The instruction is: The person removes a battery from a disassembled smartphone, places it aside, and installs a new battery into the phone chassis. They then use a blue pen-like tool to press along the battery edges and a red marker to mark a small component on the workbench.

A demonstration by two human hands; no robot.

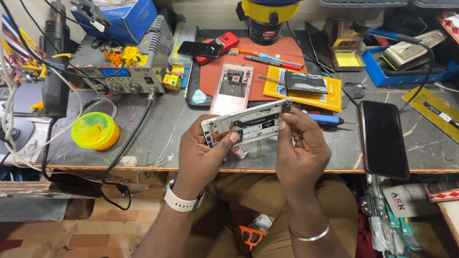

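Observation:
A white opened phone frame [248, 123] with exposed insides is held level above the bench edge. My left hand [203, 153] grips its left end, thumb across the front. My right hand [301, 148] pinches its right end by the top corner. A pink phone back cover [232, 88] lies on the bench just behind the frame. A blue-handled screwdriver [325, 119] rests to the right of my right hand.
A black phone [382, 138] lies face down at the right bench edge. A yellow-green round tub [94, 130] sits at the left. A grey rework station [122, 67] with cables stands at back left, and a red mat [267, 59] with pens lies behind.

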